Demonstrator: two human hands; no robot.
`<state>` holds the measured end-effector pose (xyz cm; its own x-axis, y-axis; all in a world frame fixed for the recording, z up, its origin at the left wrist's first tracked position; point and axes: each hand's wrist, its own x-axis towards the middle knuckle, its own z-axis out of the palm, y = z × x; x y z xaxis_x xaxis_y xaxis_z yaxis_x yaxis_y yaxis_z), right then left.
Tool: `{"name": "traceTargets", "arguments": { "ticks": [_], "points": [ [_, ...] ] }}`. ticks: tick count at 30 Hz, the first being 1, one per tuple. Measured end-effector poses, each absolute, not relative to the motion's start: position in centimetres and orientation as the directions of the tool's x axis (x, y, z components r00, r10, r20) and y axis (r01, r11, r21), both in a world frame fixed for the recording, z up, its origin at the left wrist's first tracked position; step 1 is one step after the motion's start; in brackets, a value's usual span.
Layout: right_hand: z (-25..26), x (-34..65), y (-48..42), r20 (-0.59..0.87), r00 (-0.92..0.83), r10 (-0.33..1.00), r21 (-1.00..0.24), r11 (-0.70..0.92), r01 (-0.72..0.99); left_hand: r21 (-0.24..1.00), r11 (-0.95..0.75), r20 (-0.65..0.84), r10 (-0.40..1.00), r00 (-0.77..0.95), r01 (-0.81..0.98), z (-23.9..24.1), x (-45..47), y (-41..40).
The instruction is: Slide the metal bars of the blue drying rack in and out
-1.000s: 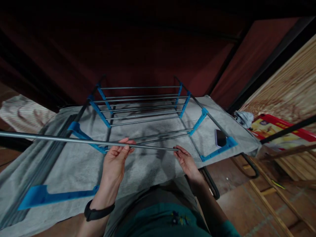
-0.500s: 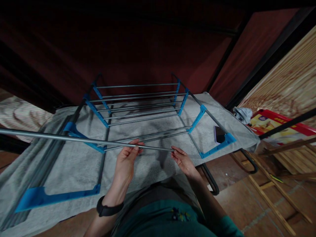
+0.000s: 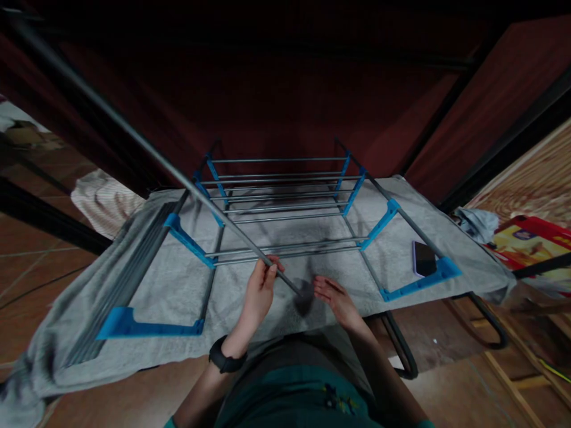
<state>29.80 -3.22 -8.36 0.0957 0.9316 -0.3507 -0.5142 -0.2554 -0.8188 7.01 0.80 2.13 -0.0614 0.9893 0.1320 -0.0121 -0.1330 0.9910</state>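
My left hand (image 3: 259,289) is closed around a long grey metal tube (image 3: 196,191) near its lower end. From there the tube slants up to the far left, passing over a rack of grey bars with blue plastic brackets (image 3: 379,224). My right hand (image 3: 338,301) is open, its fingers stretched towards the tube's lower end but apart from it. The partly assembled rack lies on a grey cloth (image 3: 172,285); several thin crossbars (image 3: 285,211) join its far brackets. The near brackets, one a blue piece (image 3: 147,329) at left, carry no crossbars.
Several loose grey tubes (image 3: 129,279) lie side by side on the cloth at left. A phone (image 3: 423,259) rests inside the rack's right side. Beyond the right edge are a red and yellow box (image 3: 530,241) and a wooden frame (image 3: 513,380) on the tiled floor.
The tube has swung from nearly level to a steep slant, its far end rising at upper left. My right hand has let go of its near end. The view has shifted left.
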Motion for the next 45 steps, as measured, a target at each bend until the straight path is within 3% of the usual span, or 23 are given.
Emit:
{"name": "traceTargets", "arguments": {
  "ticks": [11,26,30,45],
  "points": [
    [-6.0,30.8,-1.9,-0.272,0.198,0.942,-0.905,-0.181,-0.385,0.968,-0.174,0.189,0.980,-0.070,0.181,0.9,5.1,0.7],
    [-1.2,31.6,0.6,-0.146,0.356,0.923,-0.895,0.030,-0.445,0.880,-0.206,0.203,0.978,0.052,0.429,-3.3,0.4,2.4],
    [-0.7,32.0,1.2,-0.129,0.399,0.908,-0.878,0.083,-0.472,0.879,-0.158,0.146,0.987,0.063,0.450,-4.2,-0.3,2.7],
    [-4.4,36.2,3.2,-0.166,0.547,0.821,-0.785,0.226,-0.577,0.766,-0.203,0.082,0.972,0.221,0.610,-7.2,-2.9,3.4]
  ]
}}
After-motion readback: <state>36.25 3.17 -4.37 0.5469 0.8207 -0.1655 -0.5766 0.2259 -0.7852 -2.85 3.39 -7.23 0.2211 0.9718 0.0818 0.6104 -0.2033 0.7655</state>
